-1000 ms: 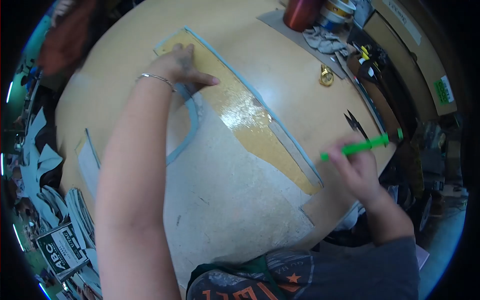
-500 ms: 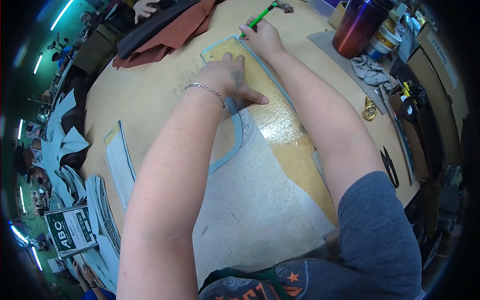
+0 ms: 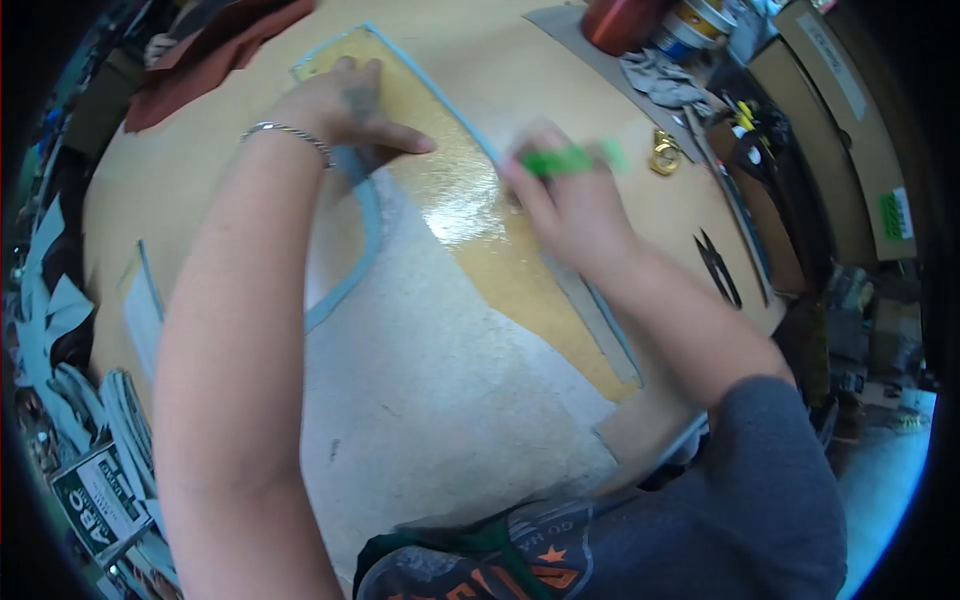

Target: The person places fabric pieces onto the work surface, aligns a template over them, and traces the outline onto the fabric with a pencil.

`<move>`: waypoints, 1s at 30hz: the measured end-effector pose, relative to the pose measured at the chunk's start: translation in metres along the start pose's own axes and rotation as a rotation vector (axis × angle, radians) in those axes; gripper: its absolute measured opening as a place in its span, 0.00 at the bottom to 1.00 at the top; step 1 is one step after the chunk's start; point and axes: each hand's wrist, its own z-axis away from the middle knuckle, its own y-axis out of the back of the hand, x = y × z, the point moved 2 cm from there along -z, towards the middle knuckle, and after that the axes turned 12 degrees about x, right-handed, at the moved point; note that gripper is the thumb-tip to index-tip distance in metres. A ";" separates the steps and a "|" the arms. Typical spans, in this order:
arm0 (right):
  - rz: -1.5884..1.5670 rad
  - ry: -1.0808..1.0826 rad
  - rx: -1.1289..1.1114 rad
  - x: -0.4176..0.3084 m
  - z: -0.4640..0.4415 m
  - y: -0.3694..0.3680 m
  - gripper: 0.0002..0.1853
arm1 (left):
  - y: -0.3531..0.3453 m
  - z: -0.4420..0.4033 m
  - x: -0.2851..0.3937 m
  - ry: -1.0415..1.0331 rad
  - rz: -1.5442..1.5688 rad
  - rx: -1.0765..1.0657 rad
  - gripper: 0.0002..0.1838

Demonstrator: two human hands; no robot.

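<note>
The table (image 3: 560,85) bears the panel (image 3: 530,285) at centre. Your left hand (image 3: 343,112), fingers spread apart, rests on the panel at 11 o'clock. Your right hand (image 3: 578,212), at 1 o'clock, is clamped around the blurred pen (image 3: 568,160). Snips (image 3: 718,270) lie at 3 o'clock, the watch (image 3: 664,153) at 2.

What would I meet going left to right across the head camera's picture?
ABC box → left hand → right hand → gold watch → black snips → green sticker.
</note>
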 end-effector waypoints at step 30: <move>0.048 -0.235 0.042 -0.021 0.143 0.097 0.10 | -0.046 0.511 -0.072 1.116 0.833 0.633 0.24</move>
